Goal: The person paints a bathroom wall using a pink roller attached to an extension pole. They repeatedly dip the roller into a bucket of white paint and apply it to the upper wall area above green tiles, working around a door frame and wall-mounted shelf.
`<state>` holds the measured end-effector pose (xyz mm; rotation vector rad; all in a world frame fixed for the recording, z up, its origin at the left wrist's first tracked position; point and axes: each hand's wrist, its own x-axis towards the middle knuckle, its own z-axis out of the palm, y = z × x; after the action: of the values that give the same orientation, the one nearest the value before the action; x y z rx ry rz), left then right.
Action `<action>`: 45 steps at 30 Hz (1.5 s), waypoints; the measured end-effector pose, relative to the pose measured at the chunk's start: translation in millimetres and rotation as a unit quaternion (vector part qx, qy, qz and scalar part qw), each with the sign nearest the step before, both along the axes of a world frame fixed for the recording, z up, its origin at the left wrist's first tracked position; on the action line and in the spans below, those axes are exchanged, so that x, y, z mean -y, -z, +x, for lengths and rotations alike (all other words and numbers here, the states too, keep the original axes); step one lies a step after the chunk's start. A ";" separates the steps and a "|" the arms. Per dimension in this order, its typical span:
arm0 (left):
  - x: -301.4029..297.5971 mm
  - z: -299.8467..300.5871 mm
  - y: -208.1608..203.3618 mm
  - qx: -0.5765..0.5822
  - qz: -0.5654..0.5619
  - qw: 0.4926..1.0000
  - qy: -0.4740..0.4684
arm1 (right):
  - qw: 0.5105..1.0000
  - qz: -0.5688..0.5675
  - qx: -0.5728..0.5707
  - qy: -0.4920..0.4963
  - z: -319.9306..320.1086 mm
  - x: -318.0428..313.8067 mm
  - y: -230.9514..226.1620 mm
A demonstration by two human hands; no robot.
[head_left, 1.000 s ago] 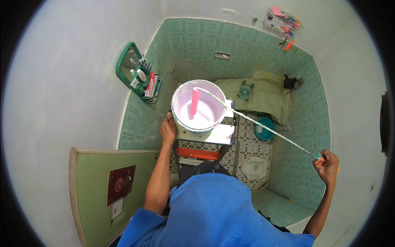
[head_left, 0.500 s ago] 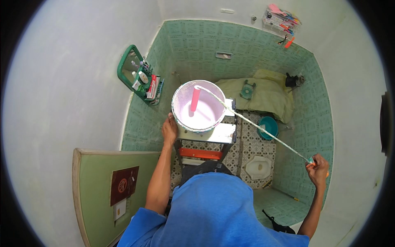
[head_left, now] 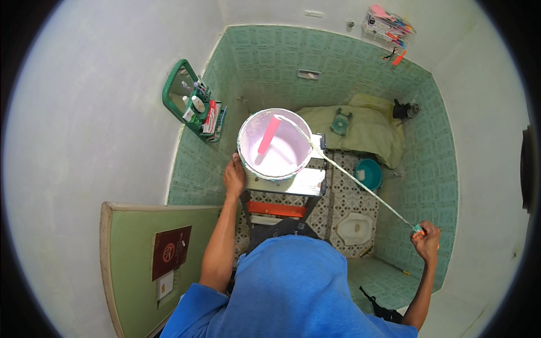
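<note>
A round bucket (head_left: 248, 125) with whitish-pink paint inside stands on the platform of a stepladder (head_left: 282, 187). Inside it leans a pink paint roller (head_left: 269, 135), tilted, its lower end at the paint. From the roller's upper end a long, paint-smeared pole (head_left: 366, 186) runs over the bucket's right rim. My right hand (head_left: 426, 241) is closed around the pole's orange and teal handle end, out to the right. My left hand (head_left: 234, 177) is closed on the left edge of the ladder platform, close against the bucket's side; its fingertips are partly hidden.
A green-framed mirror shelf (head_left: 174, 93) with toiletries hangs at left, above a green door (head_left: 129, 253). Teal bucket (head_left: 369, 173), squat toilet (head_left: 355, 228) and yellowish sheet (head_left: 372, 135) lie beyond the ladder. A wire rack (head_left: 386, 27) hangs on the far wall.
My right hand has moved left and slightly down with the pole's end. Inside the bucket the roller has tilted more, its top shifting right. My left hand stays in place.
</note>
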<state>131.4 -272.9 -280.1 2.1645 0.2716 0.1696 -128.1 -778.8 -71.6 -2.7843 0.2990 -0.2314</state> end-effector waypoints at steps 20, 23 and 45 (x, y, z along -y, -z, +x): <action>-8.5 4.5 23.9 -0.002 -0.051 0.999 0.012 | 0.901 0.356 -0.244 0.048 -34.7 5.4 23.7; -8.3 4.6 20.4 -0.013 -0.055 0.998 0.006 | 0.870 0.419 -0.254 0.058 -27.3 -10.5 9.3; -3.4 4.9 0.0 -0.117 -0.055 0.991 -0.020 | 0.923 0.344 -0.167 0.035 -30.6 -23.3 26.1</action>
<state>136.2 -269.5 -280.2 2.0702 0.4489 -0.0763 -158.8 -755.5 -97.7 -2.0985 0.4585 0.2893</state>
